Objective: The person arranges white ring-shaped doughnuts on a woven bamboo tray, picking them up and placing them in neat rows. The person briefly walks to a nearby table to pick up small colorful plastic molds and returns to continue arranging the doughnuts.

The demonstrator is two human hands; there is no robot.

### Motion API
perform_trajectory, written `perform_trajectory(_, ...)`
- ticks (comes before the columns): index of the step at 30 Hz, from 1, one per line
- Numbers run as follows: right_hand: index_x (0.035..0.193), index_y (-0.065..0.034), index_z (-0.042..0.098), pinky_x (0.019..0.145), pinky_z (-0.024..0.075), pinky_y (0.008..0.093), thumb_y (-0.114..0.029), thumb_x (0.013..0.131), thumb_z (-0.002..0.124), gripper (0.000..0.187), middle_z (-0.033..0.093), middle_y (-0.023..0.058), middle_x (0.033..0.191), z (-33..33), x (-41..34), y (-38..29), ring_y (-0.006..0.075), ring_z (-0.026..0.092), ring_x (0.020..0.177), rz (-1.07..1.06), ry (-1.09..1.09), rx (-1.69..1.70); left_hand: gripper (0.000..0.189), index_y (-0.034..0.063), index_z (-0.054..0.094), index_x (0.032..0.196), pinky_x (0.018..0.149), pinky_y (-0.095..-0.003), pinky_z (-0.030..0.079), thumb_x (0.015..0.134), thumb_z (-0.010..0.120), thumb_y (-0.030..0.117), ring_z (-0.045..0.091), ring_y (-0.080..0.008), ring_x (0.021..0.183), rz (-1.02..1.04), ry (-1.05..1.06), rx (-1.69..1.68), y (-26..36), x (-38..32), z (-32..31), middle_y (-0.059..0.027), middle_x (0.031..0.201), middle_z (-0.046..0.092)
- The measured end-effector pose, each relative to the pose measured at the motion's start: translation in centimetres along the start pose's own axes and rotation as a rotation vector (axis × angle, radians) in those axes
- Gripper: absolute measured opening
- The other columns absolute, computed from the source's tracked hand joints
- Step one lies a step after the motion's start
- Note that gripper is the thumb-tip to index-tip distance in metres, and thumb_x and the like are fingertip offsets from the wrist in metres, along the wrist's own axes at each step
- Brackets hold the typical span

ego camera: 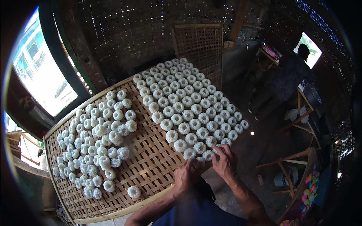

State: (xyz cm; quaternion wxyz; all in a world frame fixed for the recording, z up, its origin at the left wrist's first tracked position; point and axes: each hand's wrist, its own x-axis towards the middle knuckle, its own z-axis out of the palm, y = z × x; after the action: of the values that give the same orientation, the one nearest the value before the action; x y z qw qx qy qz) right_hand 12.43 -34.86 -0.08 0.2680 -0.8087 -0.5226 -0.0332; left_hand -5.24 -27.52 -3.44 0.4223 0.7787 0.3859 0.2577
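White ring-shaped pieces of food, seemingly made of fine strands, lie in close rows on the right part of a woven bamboo tray. At the near end of these rows, my right hand has its thumb and forefinger around one ring, which is partly covered by the fingers. My left hand rests close by at the tray's near edge, its curled fingers beside another ring. Whether the left fingers grip anything is hidden. A loose heap of similar rings covers the tray's left part, and a single ring lies apart near the front.
A woven bamboo panel leans at the back wall. A person stands at the far right by a small table. Wooden stands, a bucket and colourful items are at right. A bright window is at left.
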Motion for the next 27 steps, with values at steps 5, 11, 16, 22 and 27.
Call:
perform_trajectory(5,0.114,-0.0089,0.073,0.082,0.0547,0.0428,-0.015,0.085,0.075,0.030,0.065,0.0088,0.110,-0.7,-0.8,-0.6,0.0318,0.068,0.095,0.005,0.024,0.046,0.030,0.0105,0.073,0.116,0.069,-0.0433,0.058,0.088,0.076,0.018,0.072,-0.0304,0.091,0.205,0.007,0.125,-0.3,-0.5,-0.5,-0.0125,0.111,0.070)
perform_trajectory(11,0.111,-0.0071,0.074,0.079,0.0549,0.0436,-0.014,0.086,0.074,0.026,0.067,0.0104,0.101,-0.8,1.2,-3.2,0.0338,0.068,0.091,-0.075,0.040,0.160,0.026,0.0143,0.071,0.116,0.068,-0.0452,0.058,0.091,0.063,0.016,0.069,-0.0340,0.094,0.188,-0.110,0.303,0.7,-0.1,-2.2,-0.0146,0.110,0.064)
perform_trajectory(16,0.111,-0.0054,0.074,0.065,0.0533,0.0356,-0.011,0.088,0.076,0.024,0.069,0.0069,0.084,0.0,6.1,-6.8,0.0235,0.066,0.071,-0.173,-0.010,0.383,0.029,0.0166,0.072,0.121,0.064,-0.0433,0.058,0.094,0.068,0.024,0.072,-0.0304,0.081,0.085,0.037,0.197,1.9,-0.4,-6.8,-0.0070,0.097,0.072)
perform_trajectory(22,0.103,-0.0034,0.077,0.079,0.0549,0.0363,-0.013,0.089,0.073,0.017,0.076,0.0116,0.093,6.6,15.9,-12.2,0.0273,0.070,0.075,-0.549,0.021,0.444,0.015,0.0094,0.076,0.080,0.071,-0.0361,0.058,0.083,0.085,0.020,0.069,-0.0250,0.083,0.225,0.567,0.390,-2.4,5.2,-18.0,-0.0048,0.090,0.075)
perform_trajectory(27,0.112,-0.0025,0.075,0.084,0.0584,0.0418,-0.015,0.087,0.073,0.029,0.074,0.0126,0.107,15.9,25.0,-16.9,0.0338,0.073,0.092,-0.617,-0.213,0.526,0.044,0.0079,0.070,0.128,0.108,-0.0484,0.043,0.085,0.076,0.016,0.054,-0.0381,0.130,0.113,0.644,0.646,-8.3,10.5,-25.7,-0.0187,0.137,0.061)
